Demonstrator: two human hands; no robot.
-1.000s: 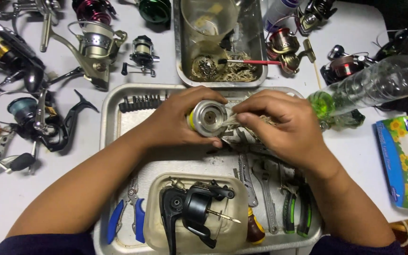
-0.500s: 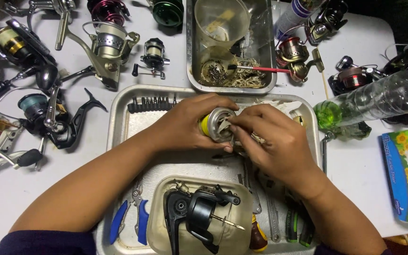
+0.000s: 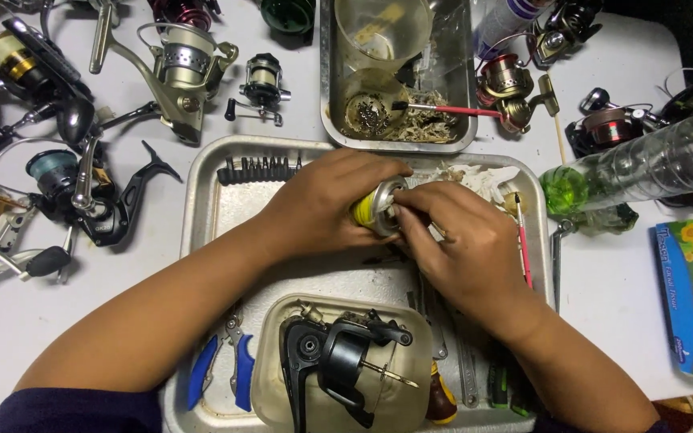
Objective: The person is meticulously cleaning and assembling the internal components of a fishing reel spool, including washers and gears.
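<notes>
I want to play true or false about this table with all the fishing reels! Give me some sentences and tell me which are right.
1. Both hands, the left hand and the right hand, are on the spool with yellow line. True.
2. The hands work above a wooden board. False: they are above a metal tray.
3. A black reel body lies in a clear tub near the person. True.
4. The pliers have red handles. False: the handles are blue.
5. A clear plastic bottle with a green end lies on its side at the right. True.
</notes>
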